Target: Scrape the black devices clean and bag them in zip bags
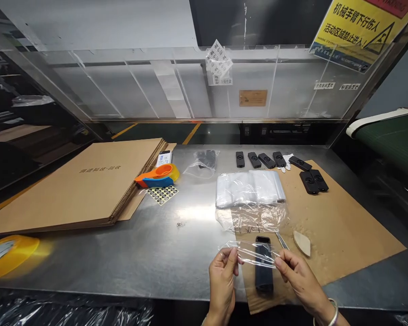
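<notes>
Between my two hands a clear plastic bag (250, 254) is stretched, creased with bright reflections. My left hand (223, 276) pinches its left end and my right hand (297, 276) pinches its right end. Below and behind the bag lies a black rectangular device (264, 276), partly seen through the film, on brown cardboard (347, 244). Just beyond my right hand are a thin metal tool (282, 240), perhaps tweezers, and a tan wedge-shaped piece (302, 243). A stack of clear plastic bags (250, 187) lies farther back.
Several black devices (240, 159) line the back right. On the left are stacked flat cardboard sheets (78, 181), an orange-and-blue tape dispenser (158, 175), a sticker sheet (162, 194) and a yellow tape roll (12, 256). A bagged dark item (207, 159) lies at the back of the metal table (122, 262).
</notes>
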Motion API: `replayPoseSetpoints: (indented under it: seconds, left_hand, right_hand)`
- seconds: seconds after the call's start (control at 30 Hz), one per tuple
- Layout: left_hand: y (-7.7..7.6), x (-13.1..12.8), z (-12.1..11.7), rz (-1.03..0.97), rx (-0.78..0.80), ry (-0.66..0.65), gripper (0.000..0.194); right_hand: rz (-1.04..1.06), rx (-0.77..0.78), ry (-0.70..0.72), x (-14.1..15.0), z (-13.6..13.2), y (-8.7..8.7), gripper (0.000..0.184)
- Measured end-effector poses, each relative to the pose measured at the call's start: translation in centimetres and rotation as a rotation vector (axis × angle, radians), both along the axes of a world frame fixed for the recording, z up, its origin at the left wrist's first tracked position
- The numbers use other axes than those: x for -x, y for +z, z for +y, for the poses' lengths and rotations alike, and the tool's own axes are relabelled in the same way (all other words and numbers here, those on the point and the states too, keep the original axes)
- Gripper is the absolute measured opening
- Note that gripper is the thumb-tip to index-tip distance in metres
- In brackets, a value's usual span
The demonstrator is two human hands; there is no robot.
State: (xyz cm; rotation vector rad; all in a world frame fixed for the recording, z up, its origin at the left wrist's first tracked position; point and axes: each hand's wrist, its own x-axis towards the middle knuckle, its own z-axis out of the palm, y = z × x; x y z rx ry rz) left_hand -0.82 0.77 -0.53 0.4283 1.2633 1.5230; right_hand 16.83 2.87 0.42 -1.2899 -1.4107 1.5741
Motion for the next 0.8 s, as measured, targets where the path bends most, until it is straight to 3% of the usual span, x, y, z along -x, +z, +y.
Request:
replayPoseSetpoints:
  seconds: [0.27, 0.47, 0.53, 0.6, 0.63, 0.7, 0.77, 0.8]
  left_hand:
    - [0.2, 1.2, 0.2, -0.081, 0.013, -0.252, 0.029]
    - [0.4, 1.2, 0.4, -0.029, 0.019, -0.247, 0.027]
    - [0.4, 0.8, 0.4, -0.006, 0.016, -0.19, 0.027]
    - [0.4, 0.3, 0.5, 0.011, 0.007, -0.123, 0.027]
    - [0.3, 0.0, 0.5, 0.019, -0.002, -0.094, 0.028]
    - [0.3, -0.7, 0.5, 0.028, -0.026, -0.066, 0.029]
    - [0.4, -1.3, 0.5, 0.029, -0.05, -0.076, 0.031]
    - [0.4, -1.5, 0.4, 0.027, -0.059, -0.089, 0.032]
  right_hand:
    - [0.035, -0.068, -0.189, -1.8, 1.3, -0.1, 0.035]
    - [-0.057, -0.136, -0.266, -2.8, 2.2, -0.4, 0.033]
    - [-0.179, -0.268, -0.414, -2.3, 1.6, -0.4, 0.032]
    - [-0.353, -0.58, -0.525, -1.1, 0.3, -0.1, 0.032]
    - [-0.418, -0.759, -0.489, -0.2, -0.5, 0.1, 0.028]
    - [-0.463, -0.999, -0.26, 1.7, -1.8, 0.6, 0.024]
    - [-0.444, -0.988, -0.069, 3.5, -2.4, 1.1, 0.023]
    - [-0.449, -0.934, -0.045, 4.2, -2.4, 1.2, 0.02]
